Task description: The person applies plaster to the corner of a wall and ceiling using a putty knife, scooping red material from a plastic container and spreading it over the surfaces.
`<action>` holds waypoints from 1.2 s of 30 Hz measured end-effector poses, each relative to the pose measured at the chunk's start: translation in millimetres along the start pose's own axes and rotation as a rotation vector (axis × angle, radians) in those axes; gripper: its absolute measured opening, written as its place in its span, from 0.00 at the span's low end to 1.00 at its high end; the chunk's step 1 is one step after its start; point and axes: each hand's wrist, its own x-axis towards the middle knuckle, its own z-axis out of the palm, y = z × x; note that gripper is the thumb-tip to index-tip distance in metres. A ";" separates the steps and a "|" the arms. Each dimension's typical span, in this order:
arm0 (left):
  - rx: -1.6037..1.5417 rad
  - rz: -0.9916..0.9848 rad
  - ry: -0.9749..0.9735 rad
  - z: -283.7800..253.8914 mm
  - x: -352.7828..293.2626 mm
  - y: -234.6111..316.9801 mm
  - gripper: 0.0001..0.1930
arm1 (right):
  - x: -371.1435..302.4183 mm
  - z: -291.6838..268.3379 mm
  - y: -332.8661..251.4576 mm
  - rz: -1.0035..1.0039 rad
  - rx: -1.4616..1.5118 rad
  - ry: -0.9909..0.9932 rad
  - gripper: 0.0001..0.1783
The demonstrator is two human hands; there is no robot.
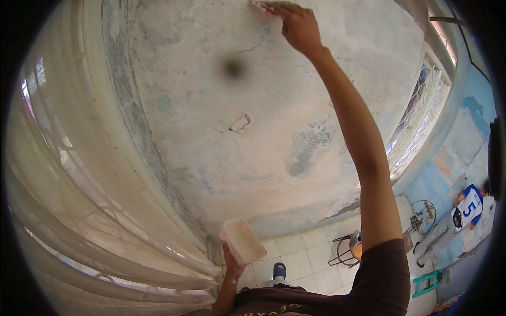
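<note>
My right hand (301, 27) is raised high against a patchy, whitish-grey wall (211, 158). Its fingers are closed around a flat tool smeared with pale pink paste (265, 8), pressed to or very near the wall; the top edge of the picture cuts part of it off. Low down, close to my body, my left hand (232, 261) grips a pale rectangular tub (243, 242) by its side. Pinkish smears mark the tub's rim, and its inside looks whitish.
Sheer curtains (79, 174) hang at the left. A grilled window (419, 113) is at the right. On the tiled floor (300, 263) stand a metal-legged stool (345, 250) and a green step stool (427, 284). Another person (466, 210) stands by the blue wall at far right.
</note>
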 end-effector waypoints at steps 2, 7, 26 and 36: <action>0.023 0.040 -0.016 -2.6 -4.0 -2.4 0.36 | -33.9 5.2 -22.6 0.102 0.000 -0.178 0.26; -0.005 -0.012 0.057 -13.0 -8.5 -4.7 0.36 | -190.8 -10.6 -112.1 0.033 -0.003 -0.390 0.34; 0.108 0.067 0.036 1.0 -11.5 -14.2 0.38 | -148.1 -9.3 -29.5 0.301 -0.139 -0.230 0.21; -0.086 -0.081 -0.045 6.3 -8.1 -26.7 0.36 | -365.2 -78.9 -162.9 0.191 0.396 -0.875 0.29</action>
